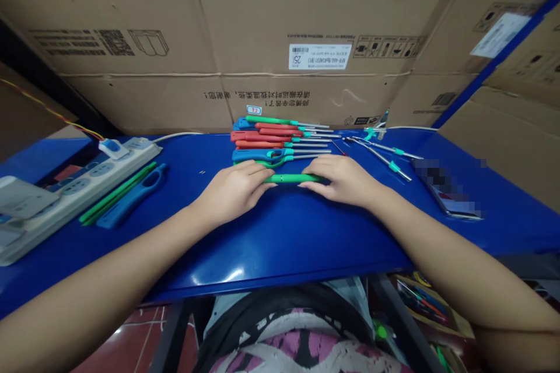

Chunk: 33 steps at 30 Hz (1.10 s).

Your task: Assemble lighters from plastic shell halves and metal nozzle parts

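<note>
A green lighter handle [287, 178], long and slim, lies crosswise between both hands just above the blue table. My left hand [235, 189] is closed around its left end, with thumb and fingers pinching it. At the other end, my right hand [343, 179] grips it the same way and hides whatever is there. Right behind the hands lies a stack of long-reach lighters with red handles [258, 136], blue handles [251, 155] and green handles [269, 120], their metal tubes pointing right. Two loose metal lighter tubes [387, 164] with teal collars rest beyond my right hand.
On the left are a white power strip [74, 189], a blue handle shell [131, 198] and green handle pieces [118, 193]. A phone [450, 189] lies to the right. A large cardboard box [175, 58] walls off the back. Below the table's right side sits a bin with coloured parts [431, 303].
</note>
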Each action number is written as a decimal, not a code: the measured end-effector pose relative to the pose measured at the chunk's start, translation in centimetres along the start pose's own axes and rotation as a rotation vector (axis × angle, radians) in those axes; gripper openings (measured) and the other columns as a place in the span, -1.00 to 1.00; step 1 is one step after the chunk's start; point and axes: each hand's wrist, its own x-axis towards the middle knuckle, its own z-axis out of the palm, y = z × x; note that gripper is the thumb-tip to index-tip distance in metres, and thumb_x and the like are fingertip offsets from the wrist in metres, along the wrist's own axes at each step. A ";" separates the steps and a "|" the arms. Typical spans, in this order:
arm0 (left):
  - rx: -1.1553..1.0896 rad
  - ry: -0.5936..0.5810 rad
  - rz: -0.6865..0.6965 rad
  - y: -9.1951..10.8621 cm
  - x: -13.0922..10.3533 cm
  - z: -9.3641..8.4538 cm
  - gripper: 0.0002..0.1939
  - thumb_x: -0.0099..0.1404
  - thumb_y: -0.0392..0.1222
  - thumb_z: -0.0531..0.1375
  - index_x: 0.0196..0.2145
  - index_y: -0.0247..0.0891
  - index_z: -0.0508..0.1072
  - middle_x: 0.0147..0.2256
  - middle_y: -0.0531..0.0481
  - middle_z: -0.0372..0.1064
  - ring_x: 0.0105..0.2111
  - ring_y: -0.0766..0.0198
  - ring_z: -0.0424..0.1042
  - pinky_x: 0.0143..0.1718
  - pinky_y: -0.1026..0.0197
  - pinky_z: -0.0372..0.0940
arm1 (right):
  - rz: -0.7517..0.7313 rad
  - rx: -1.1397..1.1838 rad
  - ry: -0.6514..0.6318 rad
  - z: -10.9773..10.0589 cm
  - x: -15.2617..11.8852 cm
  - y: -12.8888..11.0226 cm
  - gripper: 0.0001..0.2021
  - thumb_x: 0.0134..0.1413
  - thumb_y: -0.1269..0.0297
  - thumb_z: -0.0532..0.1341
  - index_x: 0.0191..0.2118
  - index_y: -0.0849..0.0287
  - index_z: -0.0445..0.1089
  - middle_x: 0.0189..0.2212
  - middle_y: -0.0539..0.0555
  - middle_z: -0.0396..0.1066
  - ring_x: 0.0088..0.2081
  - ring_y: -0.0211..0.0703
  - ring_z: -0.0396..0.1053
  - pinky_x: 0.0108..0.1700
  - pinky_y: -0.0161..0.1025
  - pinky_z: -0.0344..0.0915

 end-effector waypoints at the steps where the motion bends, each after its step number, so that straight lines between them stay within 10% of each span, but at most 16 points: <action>1: 0.020 0.001 -0.004 -0.2 0.1 -0.2 -0.69 0.48 -0.12 0.06 -0.04 -0.34 0.50 -0.13 -0.21 0.55 -0.13 0.03 0.51 -0.08 0.00 0.44 | 0.020 0.010 0.024 -0.1 0.0 0.1 -0.75 0.30 0.11 0.18 -0.18 0.18 0.49 -0.27 0.14 0.55 -0.24 -0.06 0.44 -0.15 -0.16 0.32; 14: 0.073 -0.016 0.079 0.2 0.0 -0.1 -0.61 0.48 -0.07 0.08 0.17 -0.23 0.39 -0.07 -0.19 0.49 -0.09 0.08 0.52 -0.08 0.07 0.45 | 0.113 0.038 -0.104 0.1 0.1 0.0 -0.67 0.39 0.18 0.01 -0.24 0.20 0.46 -0.32 0.14 0.49 -0.20 -0.04 0.37 -0.03 -0.07 0.19; 20: 0.026 -0.027 0.002 0.0 -0.1 -0.3 -0.57 0.49 0.00 0.04 0.14 -0.30 0.42 -0.07 -0.22 0.52 -0.13 0.05 0.56 -0.13 0.07 0.48 | 0.056 0.116 0.056 -0.9 -0.1 1.2 -0.76 0.27 0.16 0.17 -0.03 0.10 0.43 -0.06 0.14 0.50 0.00 0.01 0.38 0.08 -0.02 0.18; 28: -0.064 -0.111 -0.032 0.0 0.0 0.1 -0.58 0.50 0.02 0.01 0.07 -0.31 0.46 -0.09 -0.18 0.54 -0.17 0.08 0.57 -0.13 0.09 0.47 | -0.074 0.067 0.131 0.0 0.0 1.0 -0.84 0.29 0.16 0.21 -0.20 0.08 0.51 -0.20 0.08 0.55 -0.15 -0.07 0.42 -0.02 -0.06 0.24; 33: 0.008 -0.122 -0.034 -0.7 0.1 -0.4 -0.55 0.51 0.04 -0.02 0.05 -0.32 0.47 -0.06 -0.20 0.54 -0.14 0.04 0.57 -0.13 0.05 0.47 | 0.131 -0.153 0.075 -0.4 -0.2 2.1 -0.71 0.20 0.11 0.29 -0.02 0.10 0.47 -0.04 0.16 0.51 0.00 0.10 0.36 0.03 0.03 0.19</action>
